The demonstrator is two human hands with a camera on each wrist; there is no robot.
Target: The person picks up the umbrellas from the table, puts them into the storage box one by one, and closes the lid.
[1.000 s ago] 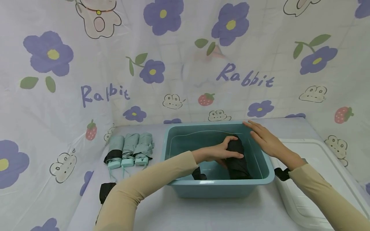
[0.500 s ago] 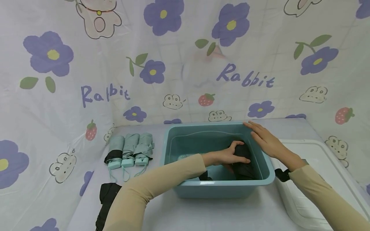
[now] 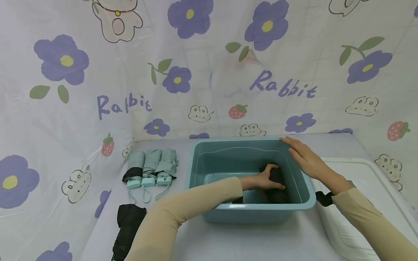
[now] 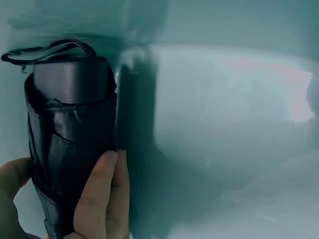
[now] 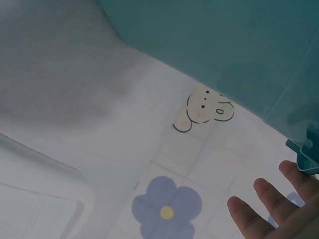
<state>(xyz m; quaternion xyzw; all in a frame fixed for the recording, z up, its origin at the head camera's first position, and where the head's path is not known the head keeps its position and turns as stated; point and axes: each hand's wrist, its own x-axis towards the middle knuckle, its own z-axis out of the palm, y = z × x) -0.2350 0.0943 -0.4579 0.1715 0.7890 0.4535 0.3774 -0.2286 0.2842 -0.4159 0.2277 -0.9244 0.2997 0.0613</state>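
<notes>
Inside the teal plastic bin (image 3: 222, 144), my left hand (image 3: 262, 180) grips a folded black umbrella (image 3: 277, 177), thumb on one side and fingers on the other. The left wrist view shows the umbrella's handle end (image 4: 72, 82) with its wrist strap looped over the top, close to the bin wall. The umbrella lies toward the bin's right side, partly covered by the hand. My right hand (image 3: 305, 156) touches the bin's back right rim with fingers straight, outside the wall in the right wrist view.
Left of the bin, three light teal folded umbrellas (image 3: 151, 166) lie side by side. A second black folded umbrella (image 3: 128, 228) lies at the front left, partly behind the left sleeve. A white lid (image 3: 356, 203) lies on the table to the right, under the right forearm.
My left hand has moved right and lower in the bin with the black umbrella. The left sleeve now uncovers more of the other black umbrella. The right hand stays at the rim.
</notes>
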